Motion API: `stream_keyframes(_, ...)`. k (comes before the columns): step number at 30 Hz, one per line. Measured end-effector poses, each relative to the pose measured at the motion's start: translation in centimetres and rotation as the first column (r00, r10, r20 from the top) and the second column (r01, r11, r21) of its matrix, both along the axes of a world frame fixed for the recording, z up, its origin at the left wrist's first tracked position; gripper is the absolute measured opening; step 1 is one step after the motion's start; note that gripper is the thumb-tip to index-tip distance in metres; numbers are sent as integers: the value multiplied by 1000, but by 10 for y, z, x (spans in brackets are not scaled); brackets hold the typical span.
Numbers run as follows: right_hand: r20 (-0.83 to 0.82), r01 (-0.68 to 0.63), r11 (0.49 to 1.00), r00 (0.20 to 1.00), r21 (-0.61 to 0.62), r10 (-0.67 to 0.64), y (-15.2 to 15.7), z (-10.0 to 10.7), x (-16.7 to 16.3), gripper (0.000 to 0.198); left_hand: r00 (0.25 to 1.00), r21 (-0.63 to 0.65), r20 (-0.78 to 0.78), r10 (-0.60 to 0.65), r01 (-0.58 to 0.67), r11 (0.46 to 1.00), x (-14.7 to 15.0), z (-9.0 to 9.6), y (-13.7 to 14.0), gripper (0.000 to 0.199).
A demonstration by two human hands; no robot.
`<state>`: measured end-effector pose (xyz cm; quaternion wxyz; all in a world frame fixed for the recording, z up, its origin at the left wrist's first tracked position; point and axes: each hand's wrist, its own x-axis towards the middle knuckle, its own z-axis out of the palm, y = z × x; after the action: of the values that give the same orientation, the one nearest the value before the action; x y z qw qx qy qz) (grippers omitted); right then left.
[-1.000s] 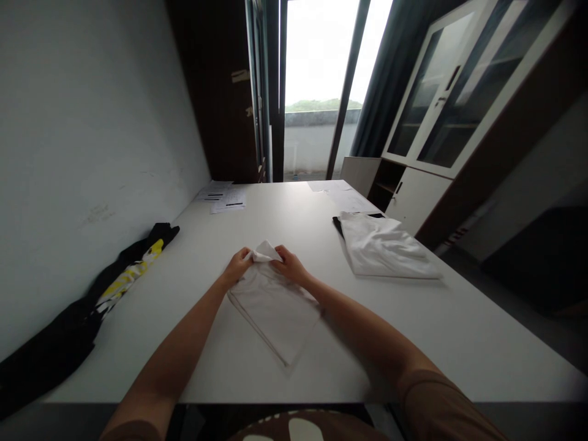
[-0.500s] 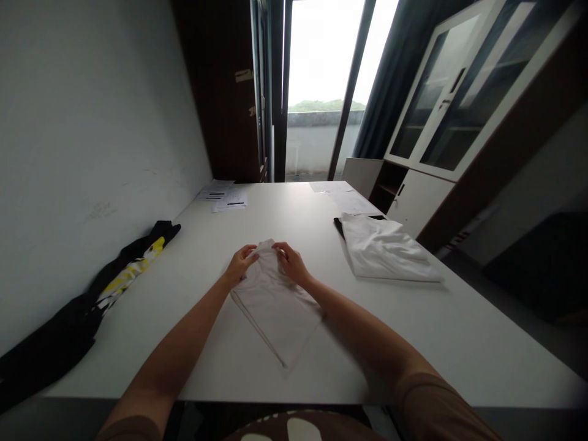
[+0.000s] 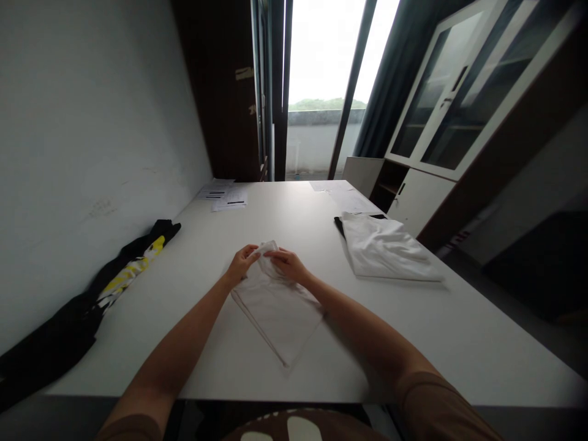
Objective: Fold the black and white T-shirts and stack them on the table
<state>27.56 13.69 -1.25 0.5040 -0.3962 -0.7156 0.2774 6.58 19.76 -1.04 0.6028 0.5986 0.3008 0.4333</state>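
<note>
A white folded garment [image 3: 280, 312] lies on the table in front of me, one corner pointing toward me. At its far end, my left hand [image 3: 241, 263] pinches the bunched edge from the left side. My right hand [image 3: 288, 264] grips the same end from the right, its fingers laid across the fabric near the left fingertips. The far tip of the cloth stands slightly raised between both hands. Which kind of garment it is, I cannot tell.
A pile of folded white clothing [image 3: 386, 248] with a black piece beneath lies to the right. Dark clothing with a yellow print [image 3: 133, 269] runs along the left wall. Papers [image 3: 229, 199] lie at the table's far left, and more sheets [image 3: 346, 199] at the far right.
My right hand's fingers have moved left across the cloth's far end, closer to my left hand. The far tip of the fabric is now lifted and folded differently.
</note>
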Motion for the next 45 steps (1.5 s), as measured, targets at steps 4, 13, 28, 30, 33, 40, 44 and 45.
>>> stream_keyframes(4, 35, 112, 993, 993, 39, -114, 0, 2, 0, 36, 998, 23, -59, -16, 17, 1000, -5, 1, 1, 48)
stream_keyframes(13, 87, 204, 976, 974, 70, -210, 4, 1, 13, 44, 850, 227, -526, -16, 158, 961, -43, 8, 24, 38)
stream_keyframes(28, -127, -14, 974, 992, -225, -15, 8, 3, 23, 29, 953, 167, -301, -23, 76, 983, -34, 2, 19, 41)
stream_keyframes(30, -137, -8, 949, 990, -316, -37, 5, 5, 24, 34, 955, 117, -289, -61, 98, 988, -35, 5, 17, 44)
stream_keyframes(33, -151, -4, 937, 987, -350, -52, 2, 11, 22, 36, 947, 30, -290, -137, 152, 988, -36, 10, 14, 51)
stream_keyframes(40, -137, -34, 948, 990, -316, -10, -7, 26, 12, 38, 888, -176, -270, -372, 334, 926, -41, 14, 13, 52)
stream_keyframes(44, -99, -65, 965, 994, -253, 41, -9, 30, 9, 34, 900, -238, -192, -393, 346, 908, -43, 14, 11, 51)
stream_keyframes(45, -85, -70, 971, 995, -229, 51, -9, 30, 9, 32, 900, -238, -173, -400, 355, 904, -42, 14, 10, 52)
